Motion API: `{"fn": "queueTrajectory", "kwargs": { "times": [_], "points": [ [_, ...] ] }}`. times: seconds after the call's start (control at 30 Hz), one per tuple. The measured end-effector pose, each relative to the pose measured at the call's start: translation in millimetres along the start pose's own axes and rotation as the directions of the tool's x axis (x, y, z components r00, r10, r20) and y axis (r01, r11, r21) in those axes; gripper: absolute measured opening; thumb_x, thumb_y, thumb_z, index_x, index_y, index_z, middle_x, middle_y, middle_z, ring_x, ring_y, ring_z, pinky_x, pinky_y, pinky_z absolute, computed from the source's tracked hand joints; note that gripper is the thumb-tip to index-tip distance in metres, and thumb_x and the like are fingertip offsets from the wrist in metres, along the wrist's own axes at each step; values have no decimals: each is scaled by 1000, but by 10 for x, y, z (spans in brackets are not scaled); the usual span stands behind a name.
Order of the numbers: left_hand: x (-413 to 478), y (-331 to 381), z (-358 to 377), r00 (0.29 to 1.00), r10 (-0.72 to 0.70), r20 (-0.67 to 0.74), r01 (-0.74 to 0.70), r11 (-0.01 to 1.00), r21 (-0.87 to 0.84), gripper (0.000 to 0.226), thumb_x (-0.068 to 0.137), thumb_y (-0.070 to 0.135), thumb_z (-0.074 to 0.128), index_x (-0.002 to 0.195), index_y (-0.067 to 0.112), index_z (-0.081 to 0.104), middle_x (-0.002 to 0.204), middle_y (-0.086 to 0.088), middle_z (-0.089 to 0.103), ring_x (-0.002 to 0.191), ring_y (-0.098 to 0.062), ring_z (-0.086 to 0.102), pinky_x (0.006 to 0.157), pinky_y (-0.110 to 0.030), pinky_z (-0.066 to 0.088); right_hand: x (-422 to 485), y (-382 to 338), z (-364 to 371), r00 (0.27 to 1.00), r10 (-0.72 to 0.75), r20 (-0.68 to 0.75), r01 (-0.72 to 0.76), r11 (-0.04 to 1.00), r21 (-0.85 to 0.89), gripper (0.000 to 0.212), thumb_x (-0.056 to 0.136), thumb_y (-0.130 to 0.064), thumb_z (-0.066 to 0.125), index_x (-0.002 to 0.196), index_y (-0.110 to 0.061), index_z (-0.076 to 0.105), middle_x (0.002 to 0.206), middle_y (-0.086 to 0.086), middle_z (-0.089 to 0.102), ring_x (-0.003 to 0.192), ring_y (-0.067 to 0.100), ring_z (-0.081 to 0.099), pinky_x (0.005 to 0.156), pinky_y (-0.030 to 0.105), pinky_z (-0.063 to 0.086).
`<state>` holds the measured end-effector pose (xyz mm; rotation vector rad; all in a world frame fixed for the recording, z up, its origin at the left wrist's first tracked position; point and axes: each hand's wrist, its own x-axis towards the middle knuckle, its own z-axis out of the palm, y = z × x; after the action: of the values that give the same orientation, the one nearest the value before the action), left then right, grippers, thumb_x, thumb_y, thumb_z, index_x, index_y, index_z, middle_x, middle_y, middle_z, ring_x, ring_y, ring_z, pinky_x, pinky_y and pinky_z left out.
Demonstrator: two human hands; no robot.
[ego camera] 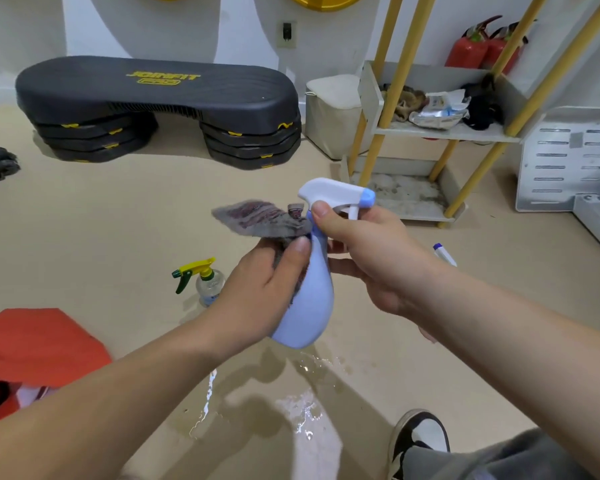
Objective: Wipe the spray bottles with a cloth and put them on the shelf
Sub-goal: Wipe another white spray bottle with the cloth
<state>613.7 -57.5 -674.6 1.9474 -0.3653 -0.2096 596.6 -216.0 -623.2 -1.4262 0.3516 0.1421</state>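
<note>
Left hand (257,289) pinches grey cloth (253,218) on blue spray bottle (309,306), right hand (371,258) grips its neck; mid-wipe, clear bottle (208,284) on floor, none on shelf (430,133)

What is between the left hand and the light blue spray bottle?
The grey cloth: in the head view the left hand presses it against the light blue spray bottle, whose neck the right hand grips.

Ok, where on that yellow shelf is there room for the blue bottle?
The bottom tier, between the yellow legs, is bare though grimy. The middle tier is crowded: rags, a wipes packet and a black bundle fill it. The floor between the step platform and the green-topped bottle is also free.
</note>
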Motion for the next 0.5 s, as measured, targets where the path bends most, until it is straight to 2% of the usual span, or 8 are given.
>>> {"fn": "queueTrajectory", "kwargs": {
  "times": [0.07, 0.1, 0.17, 0.23, 0.3, 0.37, 0.43, 0.5],
  "points": [
    [45, -47, -25, 965, -258, 48, 262, 957, -124, 42, 108, 56, 38, 116, 27, 68, 110, 10, 76, 108, -12, 70, 101, -37, 53, 20, -12, -32, 999, 4, -48, -4, 1000, -5, 23, 100, -31, 67, 119, -17, 71, 90, -7, 77, 69, 6, 72, 69, 26, 60],
    [77, -78, -31, 903, -422, 85, 430, 884, -184, 46, 107, 59, 38, 113, 26, 71, 109, 8, 78, 109, -15, 71, 103, -39, 52, 32, -17, -51, 998, 8, -67, -8, 1000, -3, 24, 100, -31, 68, 119, -17, 71, 91, -6, 76, 69, 6, 72, 69, 26, 60],
    [103, -104, -29, 812, -568, 136, 584, 778, -232, 51, 105, 61, 38, 111, 25, 73, 108, 6, 79, 107, -19, 72, 103, -39, 51, 48, -13, -79, 997, 16, -80, -16, 1000, -4, 23, 100, -32, 68, 118, -18, 70, 92, -5, 75, 68, 7, 72, 68, 26, 59],
    [74, -32, 5, 873, -485, 52, 486, 856, -175, 46, 107, 57, 38, 111, 22, 67, 109, 4, 75, 102, -15, 68, 89, -34, 50, 47, 4, -74, 997, 27, -70, -27, 1000, 0, 24, 100, -33, 67, 119, -19, 70, 93, -6, 75, 68, 7, 71, 70, 27, 58],
    [9, 55, 59, 975, -214, -53, 216, 975, 53, 34, 108, 51, 39, 107, 23, 58, 106, 2, 70, 94, -15, 64, 78, -35, 47, 32, 33, -28, 999, 37, -30, -37, 999, 11, 24, 100, -32, 67, 119, -19, 72, 96, -7, 77, 70, 6, 71, 75, 28, 59],
    [-37, 97, 109, 997, 34, -64, -18, 971, 236, 20, 106, 45, 44, 111, 27, 52, 105, 8, 67, 90, -13, 60, 76, -33, 44, 16, 73, 29, 999, 45, 18, -45, 999, 15, 22, 100, -30, 68, 117, -19, 74, 97, -7, 78, 72, 6, 71, 82, 30, 60],
    [-23, 39, 100, 996, 63, -56, -49, 973, 226, 20, 105, 45, 46, 119, 32, 52, 107, 14, 66, 91, -6, 60, 76, -22, 43, 16, 84, 60, 999, 42, 30, -43, 999, 20, 18, 99, -28, 68, 113, -19, 75, 92, -8, 78, 69, 6, 70, 84, 31, 60],
    [21, -23, 55, 1000, -15, -6, 15, 995, 101, 32, 107, 51, 42, 130, 36, 57, 116, 13, 70, 106, -8, 65, 89, -27, 49, 28, 76, 63, 999, 33, 21, -33, 999, 17, 19, 99, -26, 69, 114, -17, 75, 94, -6, 79, 69, 6, 70, 82, 30, 59]
  ]
}}
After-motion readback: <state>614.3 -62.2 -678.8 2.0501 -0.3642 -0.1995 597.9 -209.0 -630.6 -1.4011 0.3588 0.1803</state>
